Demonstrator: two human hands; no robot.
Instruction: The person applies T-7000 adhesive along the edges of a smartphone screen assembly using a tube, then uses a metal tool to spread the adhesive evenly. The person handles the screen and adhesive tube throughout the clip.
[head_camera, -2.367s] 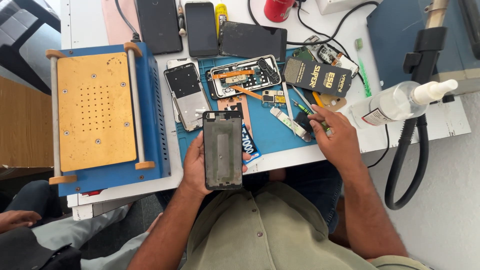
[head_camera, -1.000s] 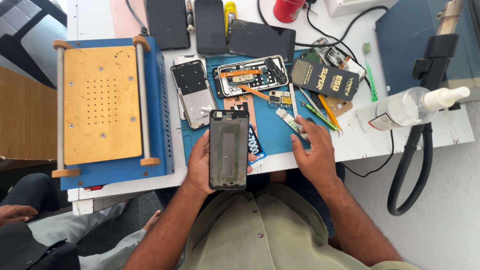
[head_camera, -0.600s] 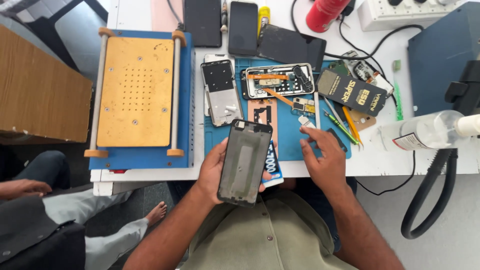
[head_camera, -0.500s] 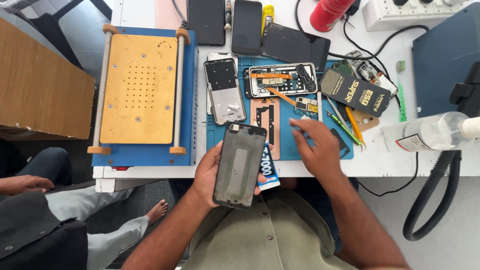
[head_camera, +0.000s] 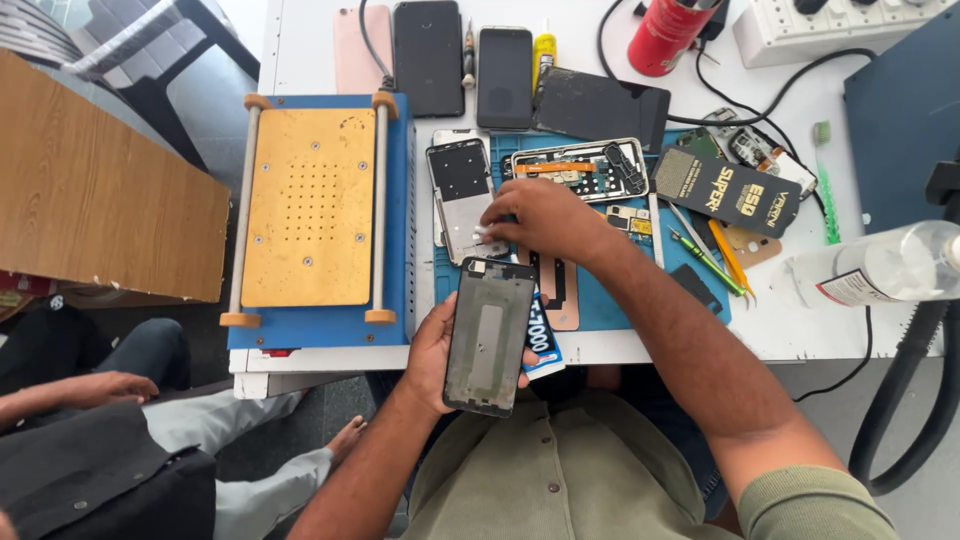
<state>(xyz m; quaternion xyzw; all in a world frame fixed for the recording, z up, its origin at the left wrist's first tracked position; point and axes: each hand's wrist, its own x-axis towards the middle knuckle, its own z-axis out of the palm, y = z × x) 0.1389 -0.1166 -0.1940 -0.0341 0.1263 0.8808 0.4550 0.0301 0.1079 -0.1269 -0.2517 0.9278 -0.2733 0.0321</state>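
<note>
Left hand (head_camera: 432, 352) clamped round phone frame (head_camera: 489, 336), held at table edge. Right hand (head_camera: 537, 216), fingers curled, touches white phone back (head_camera: 462, 198) just above frame; opened phone (head_camera: 580, 170) beyond it, tweezers (head_camera: 706, 262) right. Earlier, right hand rested further right

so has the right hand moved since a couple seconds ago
Yes. The right hand went from the tools at the mat's right edge leftward to the white phone back.

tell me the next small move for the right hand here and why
Probably pinch and lift the small white piece: the right hand already has its fingertips on the opened phone back, while the left hand holds the phone frame face-up beside it.
</note>
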